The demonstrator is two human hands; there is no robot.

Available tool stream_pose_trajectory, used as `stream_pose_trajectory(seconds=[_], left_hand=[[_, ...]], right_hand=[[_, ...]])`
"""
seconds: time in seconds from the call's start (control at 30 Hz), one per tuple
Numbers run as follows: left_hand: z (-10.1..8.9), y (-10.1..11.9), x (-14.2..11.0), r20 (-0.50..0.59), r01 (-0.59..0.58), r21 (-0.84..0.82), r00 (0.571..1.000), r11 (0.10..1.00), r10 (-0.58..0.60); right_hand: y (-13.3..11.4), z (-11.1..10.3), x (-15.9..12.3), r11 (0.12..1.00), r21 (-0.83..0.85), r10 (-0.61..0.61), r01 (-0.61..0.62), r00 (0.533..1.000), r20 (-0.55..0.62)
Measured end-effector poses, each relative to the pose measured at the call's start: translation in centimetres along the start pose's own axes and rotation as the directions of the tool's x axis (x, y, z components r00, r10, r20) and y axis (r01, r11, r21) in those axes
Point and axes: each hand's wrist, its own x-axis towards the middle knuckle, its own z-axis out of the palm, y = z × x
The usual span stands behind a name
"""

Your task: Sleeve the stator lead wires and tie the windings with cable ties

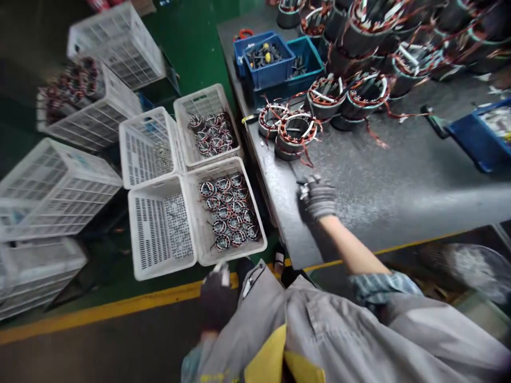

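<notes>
Gloved right hand (317, 199) curled over worktop (391, 181), near wound motor stators (295, 133), gloved left hand (217, 300) beside white crate (154, 234), grip unclear on both

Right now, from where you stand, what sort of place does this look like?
Probably an electric motor workshop: wound motor stators with red leads crowd a grey workbench, and more sit in white plastic crates on the green floor.

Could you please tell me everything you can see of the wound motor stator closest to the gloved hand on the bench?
The wound motor stator nearest the right hand is a short ring with a dark metal core, copper-coloured windings and white bands. Reddish lead wires trail from it. It lies near the edge of the grey bench top, open centre upward, apparently on a dark ring and touching a similar stator beside it. The hand's glove is apart from its core.
</notes>
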Motion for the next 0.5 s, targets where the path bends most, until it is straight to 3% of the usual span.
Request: stream_pose_trajectory(seconds=[0.07,0.13,0.2,0.27,0.33,0.4,0.5], left_hand=[[-1.2,3.1,4.6,-0.096,0.001,-0.062,0.995,0.998,-0.007],[-3.1,6.3,10.4,-0.158,-0.138,-0.170,0.981,0.976,0.111],[-4.9,9.2,15.6,-0.173,-0.296,-0.263,0.951,0.918,0.257],[-5.7,11.3,19.3,-0.126,-0.381,-0.369,0.924,0.848,0.361],[-5.6,12.3,21.0,-0.055,-0.387,-0.455,0.911,0.802,0.408],[-5.0,12.5,21.1,0.035,-0.356,-0.489,0.904,0.796,0.426],[-4.2,11.4,20.2,0.118,-0.292,-0.488,0.912,0.823,0.393]], right_hand=[[1.4,-0.3,3.1,0.997,-0.053,0.055,-0.053,0.997,0.047],[1.4,0.4,4.7,0.995,-0.068,0.084,-0.078,0.992,0.097],[0.7,1.8,4.4,0.994,-0.057,0.096,-0.089,0.988,0.117],[-0.4,3.5,2.9,0.995,0.089,0.041,-0.055,0.988,0.152],[-1.9,5.0,0.7,0.935,0.354,-0.070,-0.012,0.973,0.218],[-3.5,6.1,-1.4,0.807,0.590,-0.203,0.013,0.945,0.257],[-6.3,7.2,-3.0,0.702,0.712,-0.310,0.027,0.911,0.271]])
